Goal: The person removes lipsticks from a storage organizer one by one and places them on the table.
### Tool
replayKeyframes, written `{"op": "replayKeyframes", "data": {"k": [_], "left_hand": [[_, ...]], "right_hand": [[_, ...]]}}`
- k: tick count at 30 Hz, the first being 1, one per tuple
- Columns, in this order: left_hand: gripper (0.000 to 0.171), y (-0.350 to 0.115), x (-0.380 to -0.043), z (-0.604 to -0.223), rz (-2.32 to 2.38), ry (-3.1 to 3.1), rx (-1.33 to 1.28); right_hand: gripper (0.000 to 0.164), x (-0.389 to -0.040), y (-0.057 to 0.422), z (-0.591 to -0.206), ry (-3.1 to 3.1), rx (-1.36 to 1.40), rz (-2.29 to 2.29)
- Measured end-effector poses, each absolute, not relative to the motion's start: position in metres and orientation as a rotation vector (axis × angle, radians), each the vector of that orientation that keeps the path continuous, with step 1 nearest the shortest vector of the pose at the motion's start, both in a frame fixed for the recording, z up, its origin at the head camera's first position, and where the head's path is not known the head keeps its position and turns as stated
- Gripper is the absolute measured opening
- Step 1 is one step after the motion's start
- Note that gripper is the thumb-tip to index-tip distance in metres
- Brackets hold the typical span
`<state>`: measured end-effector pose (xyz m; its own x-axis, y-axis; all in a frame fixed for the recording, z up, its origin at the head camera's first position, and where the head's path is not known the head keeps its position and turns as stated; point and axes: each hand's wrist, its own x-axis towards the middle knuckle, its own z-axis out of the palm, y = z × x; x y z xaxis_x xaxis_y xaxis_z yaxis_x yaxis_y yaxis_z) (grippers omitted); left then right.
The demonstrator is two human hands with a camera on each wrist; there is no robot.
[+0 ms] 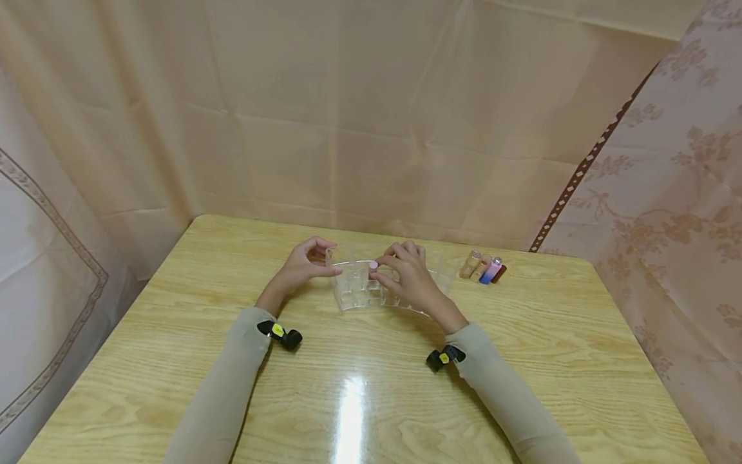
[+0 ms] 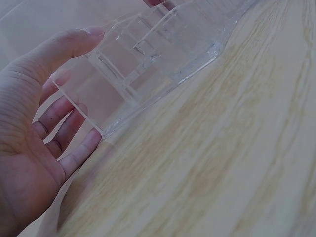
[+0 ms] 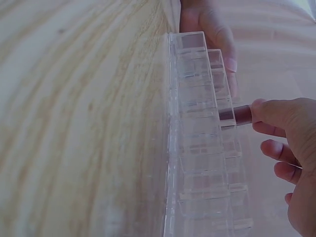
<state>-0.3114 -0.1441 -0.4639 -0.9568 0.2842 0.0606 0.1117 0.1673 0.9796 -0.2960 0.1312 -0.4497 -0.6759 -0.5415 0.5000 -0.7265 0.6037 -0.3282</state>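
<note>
A clear plastic organizer (image 1: 352, 293) with stepped rows of compartments stands on the table. At its left end, my left hand (image 1: 303, 265) holds it, thumb over the upper edge and fingers spread along the end wall, as the left wrist view shows. My right hand (image 1: 410, 277) is above the organizer's middle and pinches a small tube with a pink top, seemingly a lipstick (image 1: 373, 265), between thumb and forefinger. In the right wrist view the dark lower part of this lipstick (image 3: 243, 114) sits upright inside a back-row compartment. The other right fingers are loosely curled.
Several more lipstick-like tubes (image 1: 491, 270), one pink and blue, one gold and one dark red, are to the right of the organizer. The wooden table (image 1: 313, 399) ends at a beige curtain (image 1: 371, 161) behind.
</note>
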Motion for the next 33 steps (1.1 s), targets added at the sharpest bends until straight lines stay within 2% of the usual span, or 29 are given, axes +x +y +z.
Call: {"op": "replayKeyframes", "data": {"k": [15,23,33], "left_hand": [[0.060,-0.144,-0.313,-0.467,1.901,2.301,0.405],[0.062,-0.148,-0.330,-0.490,1.880,2.324,0.389],[0.060,-0.149,-0.330,-0.493,1.906,2.328,0.404]], "right_hand": [[0.022,-0.294,0.132,-0.445,-2.489,1.000,0.750],[0.022,-0.294,0.132,-0.444,-2.470,1.007,0.744],[0.022,-0.294,0.131,-0.443,-2.477,1.000,0.740]]}}
